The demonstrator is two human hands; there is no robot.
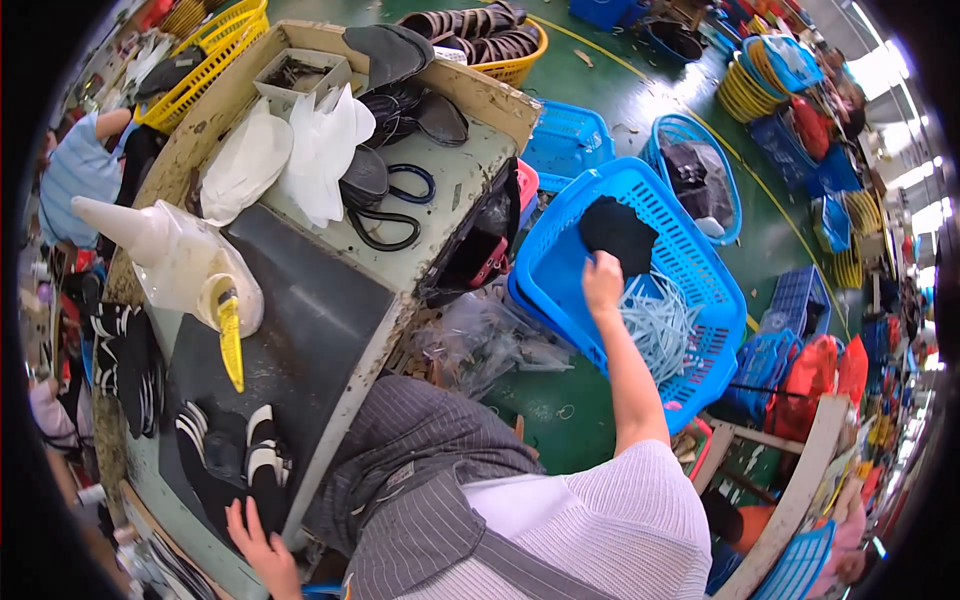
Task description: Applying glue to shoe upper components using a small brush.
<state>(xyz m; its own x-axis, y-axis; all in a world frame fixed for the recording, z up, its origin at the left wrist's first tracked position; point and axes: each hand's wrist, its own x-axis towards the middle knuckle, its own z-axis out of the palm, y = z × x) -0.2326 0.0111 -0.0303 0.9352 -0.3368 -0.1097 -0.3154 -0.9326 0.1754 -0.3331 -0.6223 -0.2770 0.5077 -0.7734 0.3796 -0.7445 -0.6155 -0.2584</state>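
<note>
My right hand (603, 285) reaches into a blue plastic basket (722, 285) on my right. Its fingers are closed at the lower edge of a black, flat material piece (618, 232). Beside that hand, a tangle of pale blue strips (662, 325) fills the basket's near part. My left hand (258, 548) is open, fingers apart, at the lower end of black pieces with white stripes (262, 465), which look like shoe uppers. These lie on a dark mat (290, 310) on the workbench; whether the fingertips press on them I cannot tell.
On the bench stand a whitish plastic bottle (185, 250) with a yellow-handled cutter (230, 345), white shaped sheets (325, 150), black cords (385, 235) and a small box (300, 75). More striped pieces (130, 365) lie left. Another blue basket (695, 180) and a wooden stool (790, 490) stand right.
</note>
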